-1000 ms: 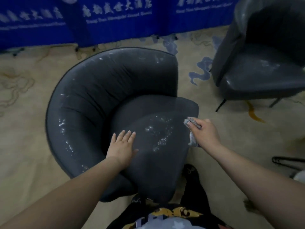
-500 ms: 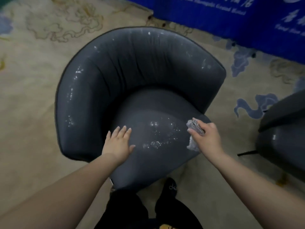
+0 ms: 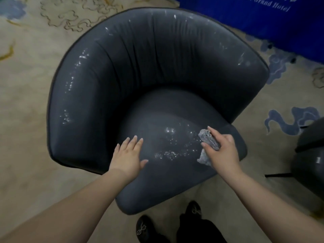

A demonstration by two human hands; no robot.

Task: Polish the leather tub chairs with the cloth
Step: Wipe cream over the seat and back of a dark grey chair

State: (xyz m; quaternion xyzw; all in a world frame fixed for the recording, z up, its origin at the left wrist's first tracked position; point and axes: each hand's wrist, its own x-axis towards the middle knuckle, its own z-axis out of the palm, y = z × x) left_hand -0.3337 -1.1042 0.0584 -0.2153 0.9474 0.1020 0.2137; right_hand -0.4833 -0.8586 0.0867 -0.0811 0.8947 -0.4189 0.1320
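Right hand (image 3: 222, 151): fingers clenched round a crumpled grey cloth (image 3: 208, 140), pressed on the seat's right side; cloth mostly hidden.
Left hand (image 3: 128, 155): spread flat, palm down on the seat.
Chair: dark grey leather tub chair (image 3: 140, 71), glinting speckles between the hands, possibly wet polish.
Right edge: second dark chair (image 3: 310, 155), cut off.
Below: black shoes (image 3: 145, 228), partly visible.

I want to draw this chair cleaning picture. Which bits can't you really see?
- Most of the cloth: head view, wrapped inside the right hand.
- The seat under the left hand: covered by the flat palm.
- The second chair: cut off by the right edge.
- The blue banner: its writing is cut off by the top edge.
- The tub chair legs: hidden beneath its own body.
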